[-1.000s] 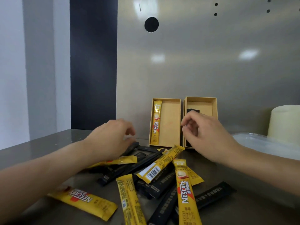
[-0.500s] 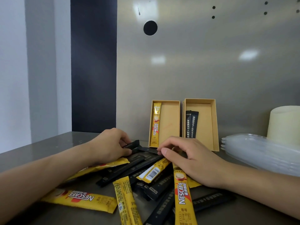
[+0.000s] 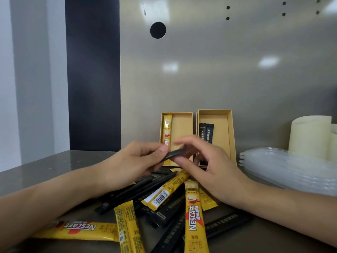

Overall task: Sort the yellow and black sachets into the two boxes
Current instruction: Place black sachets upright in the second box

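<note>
Both hands are raised over the pile of loose sachets (image 3: 160, 196) on the table (image 3: 54, 165). The left hand (image 3: 135, 161) has its grip pinched on a black sachet (image 3: 173, 154), thumb on top, holding it above the pile just in front of the boxes. The right hand (image 3: 209, 163) curves round the sachet's other end, thumb beneath and forefinger above. It is blurred, so I cannot tell whether its grip has closed.

Behind them the left box (image 3: 183, 128) and right box (image 3: 222, 136) stand side by side against the metal back panel (image 3: 218, 70). A yellow sachet (image 3: 167, 131) lies along the left box's left wall, with bare floor beside it. Two black packets (image 3: 206, 132) lie in the right box. A stack of clear plastic trays (image 3: 291, 167) edges near that box's right wall, and a cream roll (image 3: 310, 134) stands behind the stack.
</note>
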Demonstrator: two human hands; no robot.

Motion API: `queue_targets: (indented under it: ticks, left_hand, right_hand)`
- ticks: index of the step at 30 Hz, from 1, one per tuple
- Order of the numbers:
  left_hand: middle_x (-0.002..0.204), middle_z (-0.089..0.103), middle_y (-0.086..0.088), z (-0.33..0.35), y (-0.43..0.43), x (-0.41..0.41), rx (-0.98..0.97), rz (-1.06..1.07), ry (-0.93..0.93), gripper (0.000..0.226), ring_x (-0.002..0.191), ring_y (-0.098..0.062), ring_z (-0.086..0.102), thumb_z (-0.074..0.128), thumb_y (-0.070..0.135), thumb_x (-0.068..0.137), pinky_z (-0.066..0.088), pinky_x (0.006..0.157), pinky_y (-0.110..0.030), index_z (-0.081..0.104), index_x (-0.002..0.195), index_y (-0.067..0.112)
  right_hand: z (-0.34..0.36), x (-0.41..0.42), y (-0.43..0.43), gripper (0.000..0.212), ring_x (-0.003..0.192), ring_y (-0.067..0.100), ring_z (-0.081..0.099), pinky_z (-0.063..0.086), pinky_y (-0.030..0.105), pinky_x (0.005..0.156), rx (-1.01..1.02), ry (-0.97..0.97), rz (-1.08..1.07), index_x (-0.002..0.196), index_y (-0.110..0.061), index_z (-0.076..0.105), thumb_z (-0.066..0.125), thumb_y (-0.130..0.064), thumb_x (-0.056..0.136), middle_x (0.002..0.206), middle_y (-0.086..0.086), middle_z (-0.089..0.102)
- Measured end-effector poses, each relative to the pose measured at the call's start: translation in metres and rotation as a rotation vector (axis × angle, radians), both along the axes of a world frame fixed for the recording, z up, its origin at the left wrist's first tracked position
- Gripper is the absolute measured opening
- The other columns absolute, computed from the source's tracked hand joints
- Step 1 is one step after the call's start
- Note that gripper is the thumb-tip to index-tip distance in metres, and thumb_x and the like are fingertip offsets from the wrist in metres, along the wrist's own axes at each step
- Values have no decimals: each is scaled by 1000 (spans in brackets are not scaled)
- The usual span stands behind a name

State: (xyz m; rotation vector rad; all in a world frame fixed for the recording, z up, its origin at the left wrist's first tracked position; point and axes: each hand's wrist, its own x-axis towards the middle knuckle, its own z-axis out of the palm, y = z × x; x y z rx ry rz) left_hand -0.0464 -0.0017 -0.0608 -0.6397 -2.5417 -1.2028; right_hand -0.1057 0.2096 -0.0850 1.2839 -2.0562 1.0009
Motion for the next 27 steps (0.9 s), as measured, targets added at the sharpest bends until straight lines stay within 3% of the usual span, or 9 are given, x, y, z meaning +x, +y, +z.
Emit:
queue_targets:
  ticks: [3,5,8,14,19,24,27]
  left_hand:
    - [57,42,0,0,0,2,6,-17,-48,58,47,-9,32,36,50,99,29,46,-19,59,81,0]
    - [68,57,-4,3,0,2,85,26,-61,60,49,-11,42,30,53,101,34,44,-19,71,96,9]
    - [84,71,-5,7,-4,0,205,98,-31,66,53,-16,51,23,59,101,36,43,-26,73,106,16]
    - [84,72,-5,8,-8,2,252,134,-27,61,57,-24,52,30,58,100,37,46,-28,70,102,12]
    - [55,66,10,7,-3,6,96,146,49,31,41,-5,48,50,29,102,38,43,-20,67,85,10]
    - [76,76,-3,-1,-1,4,8,58,41,21,51,-15,54,65,32,92,48,53,-19,72,85,14]
    - [76,76,-3,-1,-1,5,-34,51,47,22,53,-13,57,67,37,89,49,55,-21,72,81,17]
  right_hand:
    - [0,1,1,12,91,10,64,53,30,73,-17,-12,10,105,-31,67,60,-34,96,92,-14,68]
    - [-1,-1,2,13,81,11,66,55,30,72,-77,-127,15,103,-29,63,55,-37,97,84,-11,67]
    - [1,-9,4,18,73,8,65,52,26,67,-210,-321,58,101,-19,60,50,-34,101,78,-6,65]
    - [4,-15,2,20,66,17,60,47,29,58,-333,-510,128,91,-16,58,47,-27,104,76,4,65]
    - [3,-20,4,20,63,16,57,45,28,56,-380,-591,164,93,-11,63,56,-27,100,74,6,64]
    - [1,-22,6,29,65,15,57,46,27,57,-416,-699,301,102,-4,68,68,-29,87,78,7,66]
    - [0,-22,7,31,68,14,60,46,27,58,-414,-699,308,105,-4,69,71,-27,84,82,8,71]
